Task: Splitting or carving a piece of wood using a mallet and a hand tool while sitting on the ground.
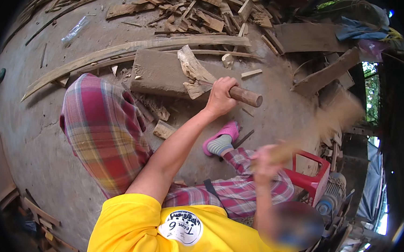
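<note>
My left hand point(222, 95) is wrapped around a chisel with a thick wooden handle point(246, 96). The chisel's narrow blade point(203, 82) meets a pale, roughly cut piece of wood point(193, 64). That piece rests on a heavy, dusty wooden block point(156, 71) lying on the floor. To the lower right, my right hand point(267, 160) grips the handle of a wooden mallet point(340, 114). Hand and mallet are blurred by motion, and the mallet's head is off to the right, apart from the chisel.
Behind the block lie a long curved plank point(112, 55) and a heap of scrap wood point(208, 13). A red plastic stool point(311, 179) and an electric motor point(331, 192) stand at the right. Offcuts point(163, 129) lie near my pink-shod foot point(222, 138).
</note>
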Action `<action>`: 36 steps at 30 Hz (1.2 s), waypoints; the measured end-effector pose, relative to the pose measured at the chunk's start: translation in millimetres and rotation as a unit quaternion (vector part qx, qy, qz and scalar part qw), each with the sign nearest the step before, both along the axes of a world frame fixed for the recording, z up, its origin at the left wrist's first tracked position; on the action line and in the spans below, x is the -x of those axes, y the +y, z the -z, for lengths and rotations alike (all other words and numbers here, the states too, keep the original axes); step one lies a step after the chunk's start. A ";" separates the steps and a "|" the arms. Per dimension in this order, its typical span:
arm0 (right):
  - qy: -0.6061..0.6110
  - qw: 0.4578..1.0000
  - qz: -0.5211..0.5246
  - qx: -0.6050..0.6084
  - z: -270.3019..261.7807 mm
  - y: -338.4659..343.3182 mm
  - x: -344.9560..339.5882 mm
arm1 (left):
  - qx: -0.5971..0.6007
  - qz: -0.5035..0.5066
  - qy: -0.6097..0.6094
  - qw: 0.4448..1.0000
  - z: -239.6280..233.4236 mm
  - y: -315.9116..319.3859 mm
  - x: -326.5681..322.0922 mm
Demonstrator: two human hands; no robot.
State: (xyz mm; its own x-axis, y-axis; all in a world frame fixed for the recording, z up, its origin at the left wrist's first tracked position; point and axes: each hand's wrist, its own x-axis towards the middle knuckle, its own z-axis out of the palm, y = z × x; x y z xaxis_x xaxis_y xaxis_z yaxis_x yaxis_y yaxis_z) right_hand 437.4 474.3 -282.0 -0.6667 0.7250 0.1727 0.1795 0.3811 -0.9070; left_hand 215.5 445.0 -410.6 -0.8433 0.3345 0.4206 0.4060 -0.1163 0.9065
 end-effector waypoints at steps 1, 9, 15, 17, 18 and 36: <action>-0.199 0.917 -0.139 -0.318 19.1 11.4 -0.2 | -0.016 -0.001 -0.014 1.000 -2.0 -0.2 1.5; -0.095 0.978 0.011 0.187 24.9 -6.0 27.8 | 0.025 -0.010 0.013 1.000 17.6 -4.5 -2.4; -0.230 0.961 -0.020 0.151 88.7 -1.1 50.0 | -0.040 -0.018 -0.073 0.996 4.7 -15.4 7.2; -0.250 0.963 -0.052 0.085 118.1 -0.4 53.6 | -0.053 -0.031 -0.136 0.989 1.7 -20.8 15.5; -0.282 0.952 -0.080 0.088 134.2 -1.2 55.5 | -0.079 -0.045 -0.120 0.989 1.3 -26.3 23.5; -0.280 0.946 -0.052 0.154 129.0 -22.0 49.8 | -0.205 -0.087 -0.175 0.959 -7.7 -45.8 37.3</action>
State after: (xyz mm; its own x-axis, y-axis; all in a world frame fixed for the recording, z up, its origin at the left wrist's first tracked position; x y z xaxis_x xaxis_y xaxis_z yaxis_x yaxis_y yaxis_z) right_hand 387.6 452.3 -410.9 -0.6609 0.6092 -0.4382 0.6416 0.1560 -0.7510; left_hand 178.2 399.2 -402.9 -0.9851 0.0425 0.1668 0.1303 -0.4495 0.8837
